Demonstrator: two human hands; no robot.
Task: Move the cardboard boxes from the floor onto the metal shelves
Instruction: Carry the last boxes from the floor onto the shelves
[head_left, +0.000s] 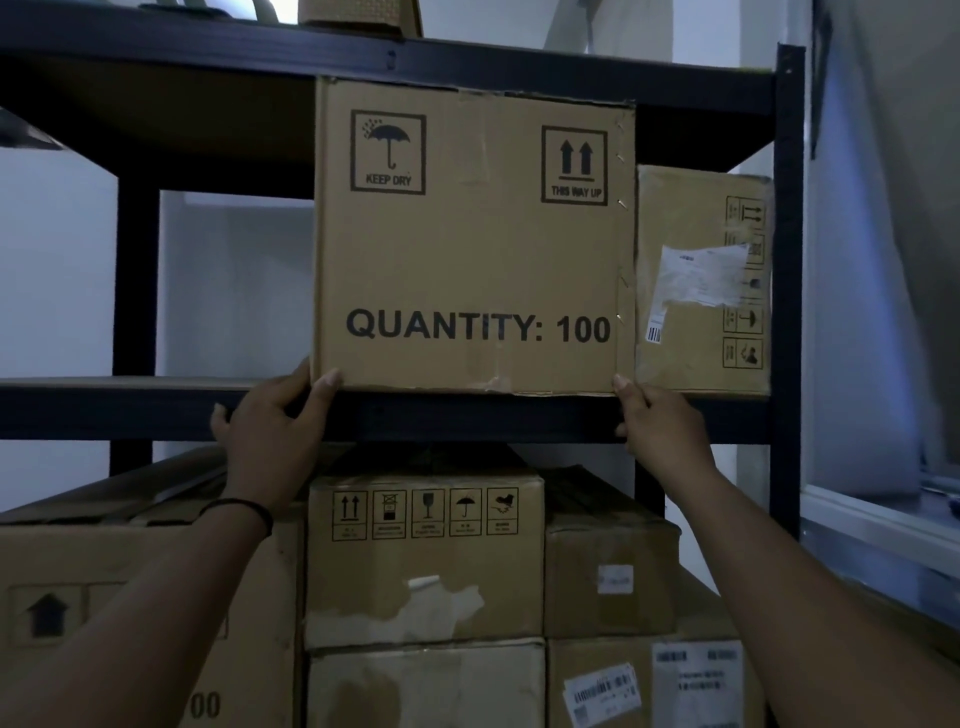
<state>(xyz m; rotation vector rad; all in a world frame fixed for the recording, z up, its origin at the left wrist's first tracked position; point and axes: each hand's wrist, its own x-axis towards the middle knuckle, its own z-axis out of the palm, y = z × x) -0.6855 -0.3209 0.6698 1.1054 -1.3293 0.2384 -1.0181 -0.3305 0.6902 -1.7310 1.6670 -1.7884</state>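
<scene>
A big cardboard box (472, 239) printed "QUANTITY: 100" stands upright on the middle level of the dark metal shelf (467, 415), its front flush with the shelf's edge. My left hand (270, 431) holds its lower left corner, with the thumb on the front face and the fingers round the left side. My right hand (660, 431) touches the lower right corner with an outstretched fingertip, and its thumb lies against the shelf rail.
A smaller labelled box (701, 280) stands right beside the big one, against the shelf's right post (787, 260). Several boxes (426, 561) are stacked below the shelf. To the left of the big box the shelf level shows only bare wall behind it. Another box (358, 15) sits on the top level.
</scene>
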